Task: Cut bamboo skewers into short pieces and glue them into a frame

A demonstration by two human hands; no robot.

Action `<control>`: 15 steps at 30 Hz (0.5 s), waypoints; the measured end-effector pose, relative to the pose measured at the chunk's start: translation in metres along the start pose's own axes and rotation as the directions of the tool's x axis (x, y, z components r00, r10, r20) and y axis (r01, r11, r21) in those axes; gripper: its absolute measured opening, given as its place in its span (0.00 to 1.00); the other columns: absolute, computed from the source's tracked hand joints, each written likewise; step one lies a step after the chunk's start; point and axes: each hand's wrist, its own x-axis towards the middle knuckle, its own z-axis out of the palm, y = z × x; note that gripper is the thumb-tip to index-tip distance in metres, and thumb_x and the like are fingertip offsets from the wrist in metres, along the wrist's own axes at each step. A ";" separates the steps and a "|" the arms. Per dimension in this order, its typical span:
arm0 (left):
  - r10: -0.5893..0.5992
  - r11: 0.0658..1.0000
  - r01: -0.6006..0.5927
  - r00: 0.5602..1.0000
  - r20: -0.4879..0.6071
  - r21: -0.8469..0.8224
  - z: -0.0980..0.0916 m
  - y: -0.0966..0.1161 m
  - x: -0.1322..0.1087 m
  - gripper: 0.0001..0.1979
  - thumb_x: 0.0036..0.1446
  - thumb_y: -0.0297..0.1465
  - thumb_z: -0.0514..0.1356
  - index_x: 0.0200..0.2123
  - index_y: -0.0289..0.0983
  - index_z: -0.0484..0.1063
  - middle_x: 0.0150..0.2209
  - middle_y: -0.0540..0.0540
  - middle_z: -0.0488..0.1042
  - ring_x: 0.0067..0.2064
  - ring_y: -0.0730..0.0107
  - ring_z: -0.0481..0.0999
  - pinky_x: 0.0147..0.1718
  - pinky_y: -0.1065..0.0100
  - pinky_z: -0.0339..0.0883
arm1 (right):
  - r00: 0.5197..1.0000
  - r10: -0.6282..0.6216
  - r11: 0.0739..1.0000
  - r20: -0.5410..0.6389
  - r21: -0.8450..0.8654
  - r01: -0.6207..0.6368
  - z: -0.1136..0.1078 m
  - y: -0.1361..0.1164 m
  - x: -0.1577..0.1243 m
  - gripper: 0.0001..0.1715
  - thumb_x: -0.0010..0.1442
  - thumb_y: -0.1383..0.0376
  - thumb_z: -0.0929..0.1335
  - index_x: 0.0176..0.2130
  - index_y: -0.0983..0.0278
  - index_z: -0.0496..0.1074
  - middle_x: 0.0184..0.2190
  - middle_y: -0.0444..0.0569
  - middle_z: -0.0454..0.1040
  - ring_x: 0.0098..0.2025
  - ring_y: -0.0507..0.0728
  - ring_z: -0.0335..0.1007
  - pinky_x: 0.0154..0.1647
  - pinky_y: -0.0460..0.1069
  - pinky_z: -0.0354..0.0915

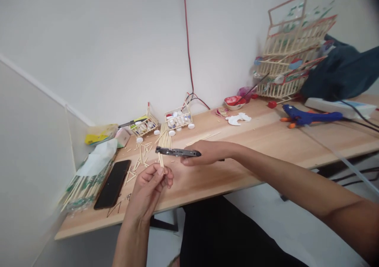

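Note:
My left hand (152,182) is closed in a pinch on a thin wooden stick (161,161) that stands up from its fingertips, above the front of the wooden table (266,140). My right hand (207,152) is closed round the handles of metal cutting pliers (177,152). The pliers point left, and their jaws sit at the stick's upper end. A bundle of long wooden sticks (165,137) lies on the table just behind the pliers. Short cut stick pieces (139,162) are scattered to its left.
A black phone (113,183) and a pack of sticks (85,180) lie at the left. Two small stick baskets (179,119) with white caps stand by the wall. A blue glue gun (308,117), a stacked stick model (291,58) and dark cloth (343,70) are at the right.

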 end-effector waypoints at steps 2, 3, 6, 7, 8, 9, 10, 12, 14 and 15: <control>-0.013 1.000 0.014 1.000 0.015 -0.011 -0.004 0.000 -0.005 0.09 0.53 0.34 0.64 0.26 0.34 0.73 0.28 0.46 0.73 0.27 0.75 0.69 0.29 0.73 0.63 | 0.999 -0.014 0.999 0.046 -0.040 0.015 0.003 -0.010 0.002 0.21 0.60 0.52 0.64 0.40 0.66 0.74 0.35 0.50 0.77 0.35 0.56 0.70 0.37 0.47 0.61; -0.022 1.000 0.023 0.999 0.024 -0.018 -0.005 0.000 -0.007 0.09 0.54 0.34 0.64 0.27 0.34 0.73 0.28 0.46 0.73 0.27 0.75 0.69 0.29 0.73 0.63 | 0.998 -0.017 0.999 0.061 -0.050 0.020 0.004 -0.014 0.002 0.21 0.60 0.52 0.64 0.40 0.65 0.74 0.35 0.50 0.77 0.35 0.55 0.70 0.36 0.47 0.61; -0.056 0.997 0.058 0.997 0.054 -0.046 -0.009 0.000 -0.014 0.09 0.54 0.34 0.64 0.26 0.34 0.72 0.27 0.46 0.73 0.27 0.75 0.69 0.28 0.73 0.62 | 0.996 -0.012 0.998 0.090 -0.065 0.017 0.004 -0.024 0.004 0.20 0.60 0.53 0.64 0.39 0.65 0.74 0.34 0.49 0.76 0.34 0.54 0.69 0.34 0.46 0.61; -0.067 0.996 0.070 0.996 0.062 -0.055 -0.010 0.000 -0.016 0.10 0.54 0.34 0.64 0.26 0.34 0.71 0.27 0.46 0.73 0.26 0.75 0.69 0.27 0.74 0.62 | 0.995 -0.003 0.998 0.099 -0.063 0.010 0.004 -0.026 0.005 0.20 0.60 0.52 0.64 0.38 0.65 0.74 0.32 0.48 0.76 0.33 0.53 0.69 0.33 0.45 0.60; -0.077 0.995 0.081 0.995 0.067 -0.062 -0.011 0.000 -0.018 0.10 0.54 0.33 0.64 0.26 0.33 0.71 0.27 0.46 0.73 0.26 0.75 0.69 0.27 0.74 0.62 | 0.994 0.005 0.998 0.109 -0.058 0.001 0.003 -0.027 0.005 0.20 0.60 0.51 0.64 0.37 0.65 0.73 0.31 0.47 0.75 0.32 0.53 0.68 0.32 0.45 0.60; -0.087 0.994 0.092 0.994 0.072 -0.066 -0.012 0.001 -0.020 0.10 0.54 0.33 0.64 0.26 0.33 0.71 0.27 0.46 0.73 0.26 0.76 0.69 0.26 0.74 0.62 | 0.993 0.013 0.999 0.117 -0.050 -0.007 0.003 -0.028 0.005 0.21 0.60 0.50 0.64 0.36 0.65 0.73 0.30 0.46 0.75 0.31 0.52 0.68 0.31 0.45 0.59; -0.096 0.993 0.101 0.992 0.075 -0.068 -0.013 0.001 -0.022 0.10 0.54 0.33 0.64 0.26 0.33 0.70 0.27 0.46 0.73 0.26 0.76 0.69 0.26 0.74 0.61 | 0.992 0.018 0.999 0.124 -0.044 -0.013 0.003 -0.029 0.005 0.23 0.60 0.49 0.63 0.36 0.65 0.72 0.30 0.46 0.74 0.30 0.52 0.67 0.30 0.44 0.59; -0.105 0.991 0.111 0.991 0.081 -0.074 -0.015 0.002 -0.025 0.10 0.54 0.32 0.64 0.26 0.32 0.70 0.27 0.46 0.72 0.26 0.76 0.69 0.26 0.74 0.62 | 0.991 0.024 0.999 0.134 -0.050 -0.018 0.004 -0.031 0.006 0.25 0.59 0.47 0.63 0.35 0.66 0.72 0.29 0.46 0.74 0.30 0.52 0.66 0.31 0.44 0.59; -0.099 0.990 0.107 0.991 0.088 -0.090 -0.018 0.001 -0.026 0.10 0.54 0.32 0.64 0.26 0.32 0.70 0.27 0.46 0.72 0.26 0.76 0.69 0.26 0.75 0.62 | 0.990 0.030 0.997 0.138 -0.074 -0.019 0.006 -0.033 0.007 0.26 0.59 0.46 0.63 0.36 0.66 0.72 0.30 0.46 0.74 0.31 0.52 0.67 0.32 0.45 0.59; -0.096 0.990 0.104 0.991 0.090 -0.099 -0.019 0.001 -0.027 0.10 0.55 0.32 0.63 0.26 0.32 0.70 0.26 0.47 0.72 0.26 0.76 0.69 0.26 0.75 0.62 | 0.989 0.034 0.996 0.141 -0.085 -0.023 0.007 -0.035 0.008 0.26 0.59 0.46 0.63 0.37 0.65 0.72 0.31 0.47 0.74 0.32 0.53 0.67 0.33 0.45 0.59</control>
